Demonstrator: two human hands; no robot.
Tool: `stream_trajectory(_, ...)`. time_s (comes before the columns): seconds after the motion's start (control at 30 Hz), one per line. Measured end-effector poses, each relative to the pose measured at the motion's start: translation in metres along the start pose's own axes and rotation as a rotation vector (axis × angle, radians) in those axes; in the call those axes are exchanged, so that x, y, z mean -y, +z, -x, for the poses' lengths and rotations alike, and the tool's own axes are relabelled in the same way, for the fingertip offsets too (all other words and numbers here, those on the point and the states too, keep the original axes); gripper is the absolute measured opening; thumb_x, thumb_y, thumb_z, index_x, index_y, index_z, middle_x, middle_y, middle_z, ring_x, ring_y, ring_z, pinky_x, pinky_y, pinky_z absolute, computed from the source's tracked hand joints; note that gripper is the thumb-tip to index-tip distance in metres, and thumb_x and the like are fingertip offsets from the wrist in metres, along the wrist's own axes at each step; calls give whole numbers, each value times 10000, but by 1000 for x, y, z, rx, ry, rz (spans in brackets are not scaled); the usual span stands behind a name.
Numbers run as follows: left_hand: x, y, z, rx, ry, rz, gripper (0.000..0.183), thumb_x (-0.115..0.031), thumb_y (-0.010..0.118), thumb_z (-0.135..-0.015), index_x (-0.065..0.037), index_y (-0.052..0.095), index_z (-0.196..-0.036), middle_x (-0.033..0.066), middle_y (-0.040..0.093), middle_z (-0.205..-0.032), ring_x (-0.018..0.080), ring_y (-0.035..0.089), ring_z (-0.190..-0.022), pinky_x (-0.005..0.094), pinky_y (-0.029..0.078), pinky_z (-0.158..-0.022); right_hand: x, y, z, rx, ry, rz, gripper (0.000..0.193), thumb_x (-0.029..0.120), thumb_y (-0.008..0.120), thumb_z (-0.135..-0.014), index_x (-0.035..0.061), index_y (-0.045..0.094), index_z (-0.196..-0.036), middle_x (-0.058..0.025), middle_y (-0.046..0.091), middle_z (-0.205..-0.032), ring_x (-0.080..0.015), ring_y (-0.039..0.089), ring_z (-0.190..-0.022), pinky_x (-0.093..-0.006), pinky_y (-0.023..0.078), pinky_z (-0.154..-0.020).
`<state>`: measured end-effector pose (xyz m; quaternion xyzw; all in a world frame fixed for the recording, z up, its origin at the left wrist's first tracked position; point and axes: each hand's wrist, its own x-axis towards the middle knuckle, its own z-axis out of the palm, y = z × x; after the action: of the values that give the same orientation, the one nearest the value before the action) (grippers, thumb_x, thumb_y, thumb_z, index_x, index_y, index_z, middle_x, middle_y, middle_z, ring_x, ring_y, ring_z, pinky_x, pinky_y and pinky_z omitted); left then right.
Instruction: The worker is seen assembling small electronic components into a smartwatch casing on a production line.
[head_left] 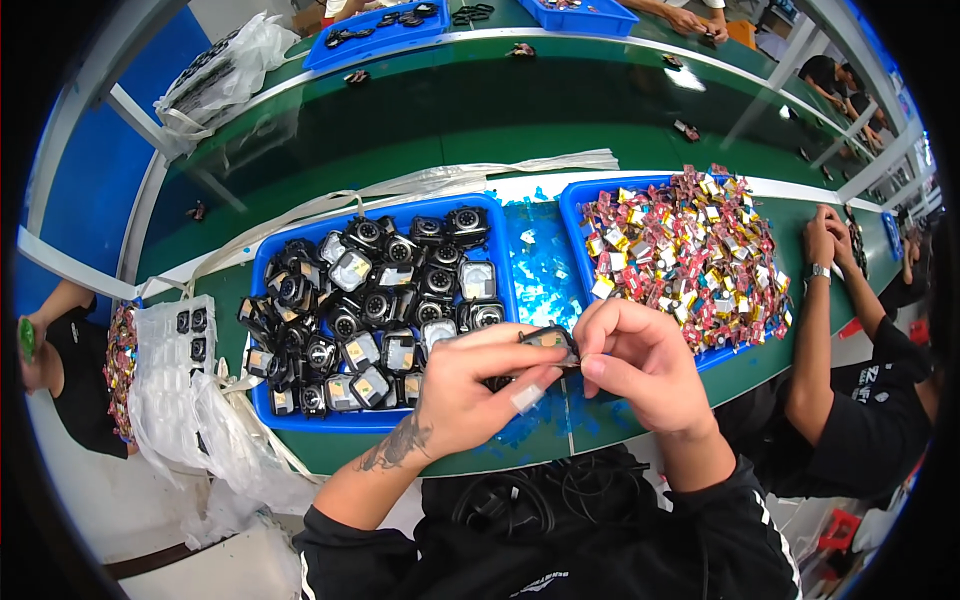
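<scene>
Both hands meet near the front edge of the green tabletop (400,140). The left hand (470,390) and the right hand (640,360) hold together a small black part (550,342) between the fingertips. Behind them on the left stands a blue tray (262,262) of black parts, on the right a blue bin (572,200) of colourful small pieces.
</scene>
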<state>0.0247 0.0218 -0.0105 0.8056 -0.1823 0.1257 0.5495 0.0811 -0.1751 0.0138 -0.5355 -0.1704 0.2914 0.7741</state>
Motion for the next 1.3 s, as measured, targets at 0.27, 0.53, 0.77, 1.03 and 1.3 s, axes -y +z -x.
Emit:
stream_trajectory(0.27,6,8,2,-32,-485,674,224,19,664,-884,61,668,-1104,64,664,-1047,78,641,-886,187,521,-734,-15,13,1,-212,-326,530,177,-35,684,-841,2,568,-969,-36,587,-881,-64,565,-738,-205,494,-651)
stream_trajectory(0.53,9,12,1,-94,-350,664,351,72,628,-873,74,597,-1222,144,613,-1206,175,635,-1052,280,536,-920,-11,8,-4,-256,-203,471,290,-92,682,-811,19,505,-1013,-19,594,-853,-20,537,-728,-160,402,-601)
stream_trajectory(0.77,5,13,-1,-91,-400,634,408,84,610,-875,45,570,-1279,162,600,-1251,172,621,-1088,288,523,-943,-14,2,-7,-262,-184,637,339,-70,708,-792,29,507,-1045,-9,595,-855,-13,481,-671,-162,372,-550)
stream_trajectory(1.03,0,13,-1,-236,-408,676,600,76,617,-871,-16,385,-1417,188,598,-1239,178,615,-1101,275,523,-911,-18,16,-19,-177,-476,976,423,-67,684,-795,3,524,-1180,-73,617,-934,-126,639,-811,-250,538,-646)
stream_trajectory(1.3,-44,7,5,-90,384,165,303,-60,666,-841,-25,609,-1137,99,604,-1024,245,612,-905,336,499,-834,45,-43,-177,-84,-43,921,266,-12,637,-842,-32,524,-1082,-92,692,-783,-154,684,-816,-257,544,-699)
